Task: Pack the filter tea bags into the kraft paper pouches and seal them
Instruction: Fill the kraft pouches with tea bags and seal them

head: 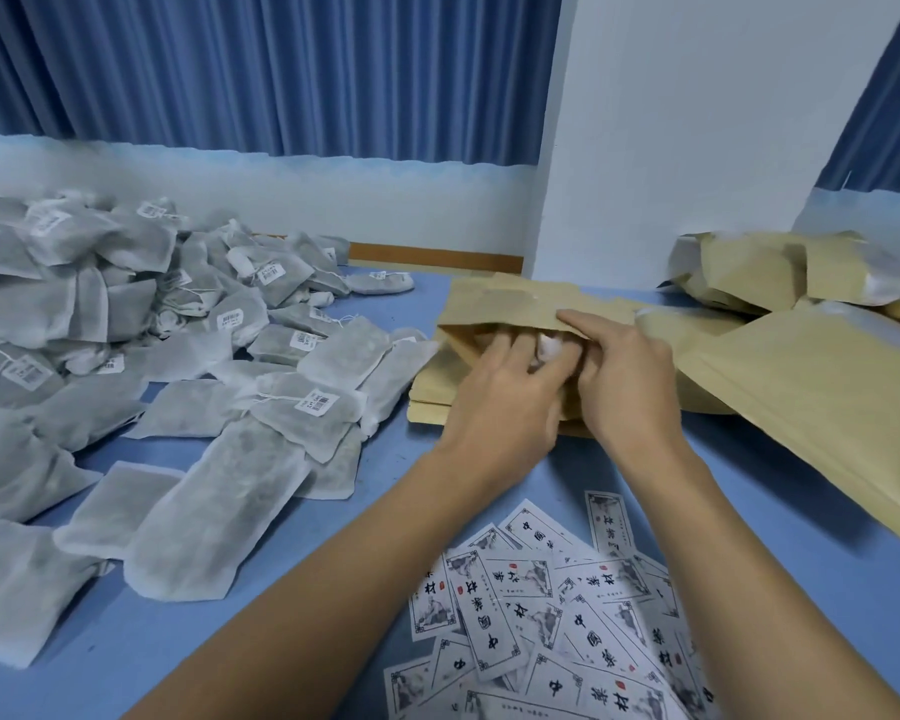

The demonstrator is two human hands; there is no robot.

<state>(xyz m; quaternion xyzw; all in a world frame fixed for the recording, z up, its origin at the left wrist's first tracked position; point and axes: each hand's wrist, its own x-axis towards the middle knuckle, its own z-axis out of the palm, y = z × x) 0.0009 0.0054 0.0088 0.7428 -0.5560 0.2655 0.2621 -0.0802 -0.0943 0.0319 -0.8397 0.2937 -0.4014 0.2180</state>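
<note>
At one pouch (505,304): left hand (505,397), right hand (630,387).

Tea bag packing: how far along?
Done: a few bulging kraft paper pouches lie at far right; their seals are unclear. In hand: the right hand holds open a brown kraft pouch, and the left hand reaches into its mouth at a white filter tea bag. Left: the big pile of grey-white tea bags, a stack of flat pouches, and sealing.

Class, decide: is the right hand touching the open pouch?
Touching. In the head view, the right hand has its forefinger lying on the upper lip of the open pouch, with no gap.
</note>
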